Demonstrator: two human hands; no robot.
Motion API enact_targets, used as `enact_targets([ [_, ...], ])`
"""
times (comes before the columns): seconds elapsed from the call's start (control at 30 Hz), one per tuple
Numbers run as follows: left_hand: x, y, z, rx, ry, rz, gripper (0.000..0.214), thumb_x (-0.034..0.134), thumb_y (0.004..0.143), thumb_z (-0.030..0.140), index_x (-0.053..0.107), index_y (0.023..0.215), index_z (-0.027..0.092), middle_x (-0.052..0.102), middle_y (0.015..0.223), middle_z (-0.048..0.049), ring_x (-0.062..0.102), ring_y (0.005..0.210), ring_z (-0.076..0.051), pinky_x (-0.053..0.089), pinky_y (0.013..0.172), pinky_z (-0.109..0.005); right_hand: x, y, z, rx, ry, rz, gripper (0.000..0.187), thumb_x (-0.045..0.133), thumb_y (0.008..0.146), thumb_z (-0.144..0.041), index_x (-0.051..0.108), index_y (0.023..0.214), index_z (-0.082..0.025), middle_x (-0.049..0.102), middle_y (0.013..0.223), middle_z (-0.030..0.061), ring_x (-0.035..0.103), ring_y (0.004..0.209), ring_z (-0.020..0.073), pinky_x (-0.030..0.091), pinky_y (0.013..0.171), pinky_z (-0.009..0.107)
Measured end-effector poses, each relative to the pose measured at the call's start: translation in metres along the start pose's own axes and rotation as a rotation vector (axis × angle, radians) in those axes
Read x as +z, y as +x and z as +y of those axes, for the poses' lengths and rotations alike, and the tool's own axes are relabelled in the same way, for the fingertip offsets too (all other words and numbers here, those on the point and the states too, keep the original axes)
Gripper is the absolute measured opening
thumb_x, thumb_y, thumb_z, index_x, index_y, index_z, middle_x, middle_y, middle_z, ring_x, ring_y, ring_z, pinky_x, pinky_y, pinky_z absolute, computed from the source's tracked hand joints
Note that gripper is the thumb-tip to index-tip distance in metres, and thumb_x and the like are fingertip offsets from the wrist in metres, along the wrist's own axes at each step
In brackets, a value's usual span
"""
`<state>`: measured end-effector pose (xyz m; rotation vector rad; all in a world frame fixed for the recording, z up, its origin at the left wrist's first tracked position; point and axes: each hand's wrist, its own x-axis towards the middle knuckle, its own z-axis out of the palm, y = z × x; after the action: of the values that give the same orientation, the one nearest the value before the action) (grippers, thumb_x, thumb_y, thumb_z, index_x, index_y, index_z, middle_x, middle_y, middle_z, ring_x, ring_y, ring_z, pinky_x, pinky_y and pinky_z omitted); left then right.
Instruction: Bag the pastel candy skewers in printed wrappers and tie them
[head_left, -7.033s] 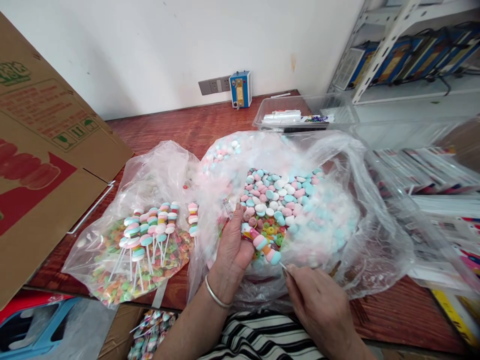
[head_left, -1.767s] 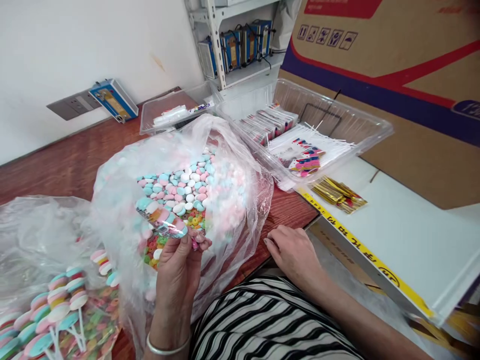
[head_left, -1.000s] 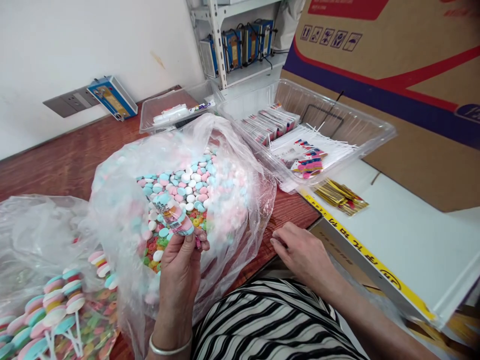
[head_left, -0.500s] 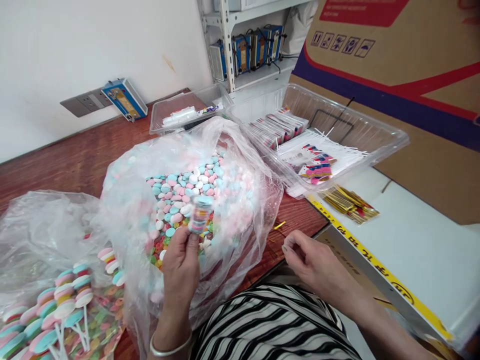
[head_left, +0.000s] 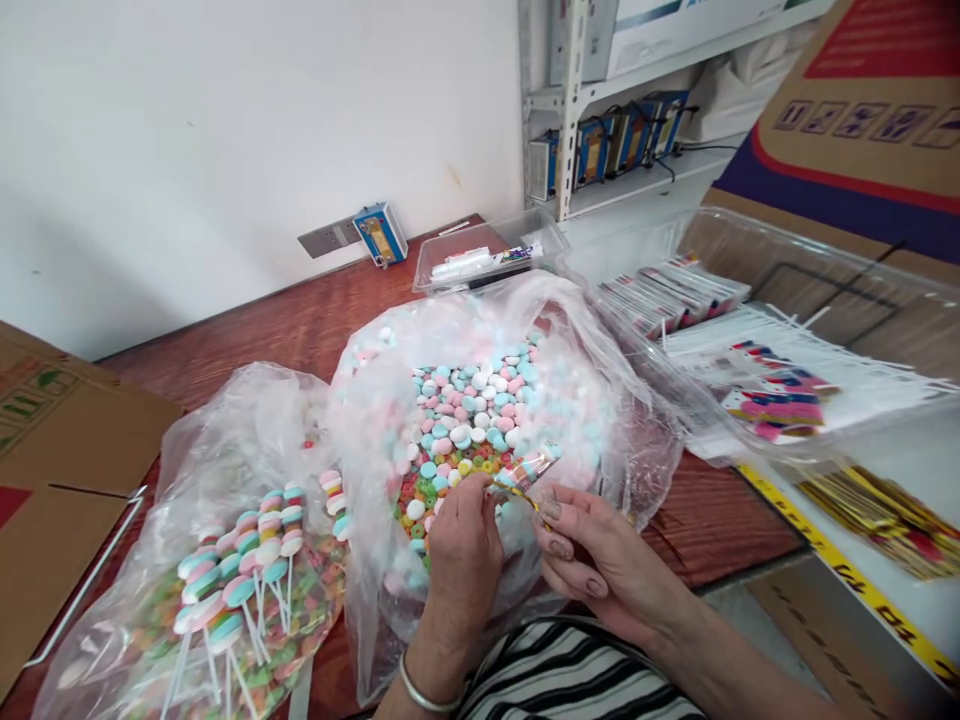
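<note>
Over the bag of candies, my left hand [head_left: 465,550] is closed on a small clear wrapper [head_left: 534,464] with candy inside, partly hidden behind the fingers. A thin gold twist tie [head_left: 513,489] stretches between both hands. My right hand [head_left: 600,555] pinches its right end between thumb and fingers. Directly beyond the hands, an open clear plastic bag [head_left: 637,440] holds pink, blue and white round candies [head_left: 472,400] and colourful ring gummies [head_left: 480,462]. To the left, several candy lollipops [head_left: 247,560] on white sticks lie on another plastic bag [head_left: 247,400] of gummies.
A clear tray [head_left: 885,430] with white sticks and printed packets stands at the right, near a bundle of gold twist ties [head_left: 877,510]. A smaller clear box [head_left: 551,235] sits behind. Cardboard boxes [head_left: 67,480] flank the wooden table [head_left: 300,310]; metal shelves [head_left: 570,110] stand behind.
My right hand has moved left and up to meet my left hand, and a gold twist tie now shows between them. The wrapped candy has tipped rightward. The view has turned left.
</note>
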<state>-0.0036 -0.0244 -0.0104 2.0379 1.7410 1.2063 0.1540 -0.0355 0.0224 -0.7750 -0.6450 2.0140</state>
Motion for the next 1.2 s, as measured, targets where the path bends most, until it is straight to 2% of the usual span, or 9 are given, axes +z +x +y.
enact_targets([
  [0.07,0.001,-0.003,-0.005,0.019,0.098,-0.003,0.026,0.056,0.088,0.014,0.063,0.112,0.017,0.072,0.087,-0.008,0.067,0.074,-0.021,0.048,0.067,-0.031,-0.001,0.005,0.002,-0.156,-0.285,0.102,0.028,0.056,0.089,-0.041,0.045,0.073,-0.021,0.04,0.057,-0.0098,0.026,0.037,0.0033,0.021,0.039,0.02],
  [0.2,0.003,-0.006,-0.002,0.129,0.211,-0.002,0.042,0.051,0.092,0.014,0.048,0.133,0.014,0.072,0.087,-0.0071,0.066,0.07,-0.018,0.05,0.064,-0.029,-0.007,0.018,0.007,-0.686,-1.254,0.359,0.017,0.053,0.088,-0.019,0.052,0.071,-0.019,0.05,0.059,-0.0035,0.048,0.05,0.0111,0.03,0.049,0.025],
  [0.3,0.003,-0.008,0.003,0.255,0.214,-0.027,0.044,0.047,0.093,0.011,0.048,0.137,0.017,0.071,0.089,-0.0069,0.065,0.075,-0.017,0.05,0.068,-0.028,-0.009,0.022,0.009,-1.009,-1.816,0.336,0.024,0.047,0.092,-0.013,0.055,0.07,-0.018,0.055,0.058,0.0003,0.051,0.051,0.0155,0.03,0.052,0.03],
  [0.4,0.002,-0.008,0.004,0.262,0.179,-0.039,0.039,0.047,0.093,0.01,0.06,0.128,0.021,0.067,0.08,-0.0052,0.062,0.073,-0.017,0.049,0.068,-0.028,-0.006,0.019,0.01,-1.083,-2.023,0.253,0.027,0.046,0.092,-0.01,0.056,0.069,-0.019,0.057,0.059,0.0016,0.053,0.053,0.0178,0.03,0.055,0.033],
  [0.57,-0.002,-0.001,0.005,-0.151,-0.223,-0.044,0.027,0.053,0.091,0.015,0.071,0.11,0.022,0.068,0.088,-0.0057,0.06,0.08,-0.017,0.047,0.073,-0.029,-0.008,0.021,0.014,-1.036,-1.958,0.32,0.027,0.047,0.092,-0.012,0.053,0.067,-0.02,0.054,0.057,0.0003,0.052,0.051,0.0167,0.03,0.053,0.032],
  [0.77,0.004,0.013,0.02,-0.844,-1.258,-0.105,0.018,0.077,0.074,0.029,0.069,0.078,0.014,0.053,0.061,0.0033,0.04,0.051,-0.005,0.032,0.05,-0.018,-0.015,0.037,0.019,-0.834,-1.514,0.369,0.016,0.047,0.091,-0.015,0.05,0.076,-0.02,0.056,0.062,-0.0015,0.055,0.054,0.0138,0.038,0.052,0.025],
  [0.9,0.006,0.017,0.024,-0.945,-1.484,-0.1,0.023,0.083,0.067,0.025,0.066,0.074,0.011,0.053,0.062,0.0029,0.039,0.05,-0.003,0.029,0.047,-0.016,-0.011,0.037,0.01,-0.623,-1.241,0.311,0.006,0.05,0.091,-0.019,0.053,0.087,-0.02,0.062,0.077,0.0006,0.059,0.064,0.0144,0.044,0.057,0.025],
  [1.03,0.007,0.018,0.021,-0.958,-1.516,-0.079,0.022,0.083,0.066,0.022,0.068,0.077,0.011,0.051,0.059,0.0036,0.039,0.05,-0.003,0.03,0.048,-0.015,-0.004,0.03,0.001,-0.522,-1.127,0.174,0.017,0.045,0.095,-0.022,0.057,0.107,-0.02,0.066,0.102,0.0061,0.063,0.085,0.0172,0.05,0.075,0.03],
  [1.2,0.009,0.017,0.022,-0.918,-1.425,-0.037,0.023,0.084,0.066,0.026,0.072,0.081,0.013,0.055,0.062,0.0026,0.04,0.053,-0.004,0.032,0.051,-0.015,0.003,0.03,-0.001,-0.473,-1.131,0.172,0.015,0.047,0.095,-0.026,0.061,0.094,-0.02,0.066,0.096,0.0058,0.06,0.091,0.0203,0.047,0.081,0.033],
])
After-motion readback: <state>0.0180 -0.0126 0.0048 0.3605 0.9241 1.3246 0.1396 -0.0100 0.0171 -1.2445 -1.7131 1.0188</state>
